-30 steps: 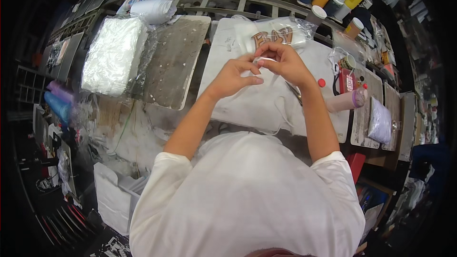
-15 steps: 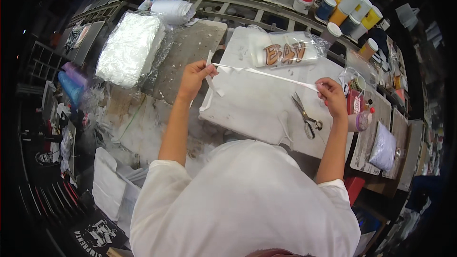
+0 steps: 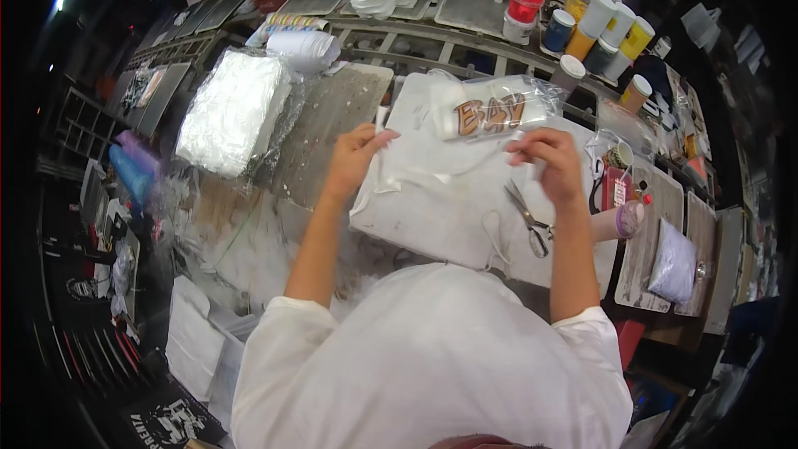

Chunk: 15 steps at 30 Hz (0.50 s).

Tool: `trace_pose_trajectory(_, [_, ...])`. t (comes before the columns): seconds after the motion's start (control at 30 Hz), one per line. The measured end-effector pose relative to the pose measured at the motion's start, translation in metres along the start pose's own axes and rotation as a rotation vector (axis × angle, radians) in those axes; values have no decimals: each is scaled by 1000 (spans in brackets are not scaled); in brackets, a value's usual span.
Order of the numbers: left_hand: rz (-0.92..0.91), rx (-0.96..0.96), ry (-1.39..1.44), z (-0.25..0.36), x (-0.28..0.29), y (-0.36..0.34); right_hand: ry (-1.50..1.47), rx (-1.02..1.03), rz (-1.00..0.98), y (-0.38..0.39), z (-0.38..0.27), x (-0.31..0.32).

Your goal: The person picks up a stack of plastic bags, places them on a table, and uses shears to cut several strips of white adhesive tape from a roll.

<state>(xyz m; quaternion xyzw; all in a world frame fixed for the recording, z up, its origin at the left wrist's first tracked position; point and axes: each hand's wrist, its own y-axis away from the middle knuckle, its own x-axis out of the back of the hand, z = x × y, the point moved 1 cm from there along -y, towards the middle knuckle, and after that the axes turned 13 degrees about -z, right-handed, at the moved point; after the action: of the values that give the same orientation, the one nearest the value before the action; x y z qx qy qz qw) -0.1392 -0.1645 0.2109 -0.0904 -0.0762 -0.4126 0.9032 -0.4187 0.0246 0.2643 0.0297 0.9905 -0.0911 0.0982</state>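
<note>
A narrow white fabric strip [image 3: 428, 177] hangs slack between my hands, low over the pale board [image 3: 407, 220]. My left hand [image 3: 356, 158] pinches it, with a short end sticking up above the fingers. My right hand [image 3: 550, 165] is closed at the fingertips near the strip's other end, which is faint and blurred there. Metal scissors [image 3: 529, 220] lie on the board below my right hand, partly hidden by the forearm. Beyond the hands, a clear plastic bag holds a folded white piece with brown lettering [image 3: 490, 114].
A shiny plastic-wrapped white bundle [image 3: 229, 116] sits at the left, beside a white roll [image 3: 303, 48]. Several ink tubs [image 3: 559, 31] stand at the back right. A pinkish bottle [image 3: 619, 221] and a small filled bag [image 3: 672, 262] lie to the right. A white cord loop [image 3: 495, 237] lies near the front edge.
My right hand has moved left, toward my left hand. The strip, stretched taut before, now sags between them. My left hand has shifted slightly right and lower.
</note>
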Motion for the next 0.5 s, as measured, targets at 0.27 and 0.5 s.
trace_pose_trajectory(0.27, [-86, -283, 429, 69, -59, -8, -247, 75, -212, -44, 13, -73])
trace_pose_trajectory(0.5, [90, -340, 335, 49, -65, -6, 30, -179, -22, -43, 32, -75])
